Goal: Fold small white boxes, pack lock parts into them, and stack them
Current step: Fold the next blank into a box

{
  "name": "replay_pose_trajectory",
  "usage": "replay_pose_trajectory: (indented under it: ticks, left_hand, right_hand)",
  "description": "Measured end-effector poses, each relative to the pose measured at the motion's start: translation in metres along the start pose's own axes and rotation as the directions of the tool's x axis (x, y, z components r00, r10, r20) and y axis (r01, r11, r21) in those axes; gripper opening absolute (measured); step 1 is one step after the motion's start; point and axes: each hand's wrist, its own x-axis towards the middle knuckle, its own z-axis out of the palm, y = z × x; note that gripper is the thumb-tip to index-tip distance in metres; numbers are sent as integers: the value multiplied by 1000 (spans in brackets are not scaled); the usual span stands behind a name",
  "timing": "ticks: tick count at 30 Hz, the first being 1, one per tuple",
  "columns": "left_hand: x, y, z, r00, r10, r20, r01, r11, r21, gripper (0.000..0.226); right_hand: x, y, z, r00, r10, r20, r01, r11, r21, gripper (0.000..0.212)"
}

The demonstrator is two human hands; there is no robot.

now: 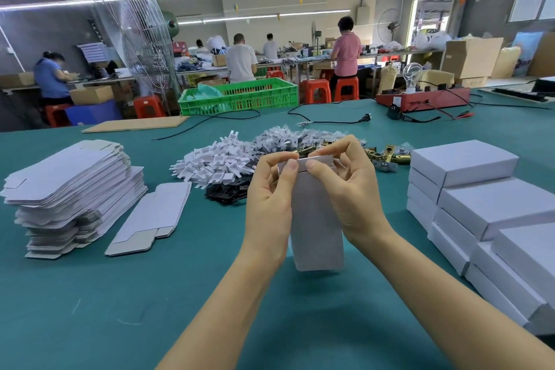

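The table (90,294) carries all stock. Finished white boxes (486,204) are stacked at my right; the flat blanks (69,186) are stacked at my left, with a few loose blanks (150,213) just beside them. The lock parts (264,153) lie in a heap straight ahead, beyond my hands, with white pieces on the left, black plates in front and brass pieces on the right.

I hold the box in work (316,219) above the table, between both hands, in front of the parts heap. Its long axis runs away from me, with the far end raised and the near end low. Each grip grasps the box: my left hand (271,204) curls around the left wall, thumb at the top edge; my right hand (351,189) holds the right wall.

The working end is the far one. There my right fingertips (348,143) pinch the end flap (315,163), which stands across the opening. I judge the current step to be tucking this flap. The right hand is nearer to it.
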Motion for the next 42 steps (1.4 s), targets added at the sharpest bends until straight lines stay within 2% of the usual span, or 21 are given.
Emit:
replay_pose_trajectory:
  ticks: [5,12,19,25,28,32,36,42]
  left_hand:
    - [1,1,-2,999,-11,45,9,998,54,9]
    - [5,-1,-7,997,-12,75,11,1000,16,9]
    - [4,-1,-7,995,-29,96,21,997,73,10]
    - [4,-2,-7,997,-18,72,8,992,127,12]
    - [2,-1,-3,999,-39,23,36,993,112,20]
    - [3,3,1,994,-107,-6,107,994,33,18]
    - [2,6,4,991,-130,-42,132,990,55,19]
    - [1,10,4,988,-136,-66,143,984,103,18]
  right_hand:
    - [0,0,0,1000,10,11,-10,1000,7,11]
    - [1,0,0,1000,6,19,-6,1000,17,13]
    - [2,2,-3,999,36,-23,-35,998,45,7]
    - [2,0,-1,1000,0,-24,0,1000,22,16]
    - [3,-2,0,999,4,-37,-3,1000,20,21]
    - [1,-3,4,996,77,-43,-76,997,23,11]
    - [0,-3,6,990,131,-54,-132,991,-11,4]
    - [-1,-5,12,989,136,-63,-140,989,-56,13]
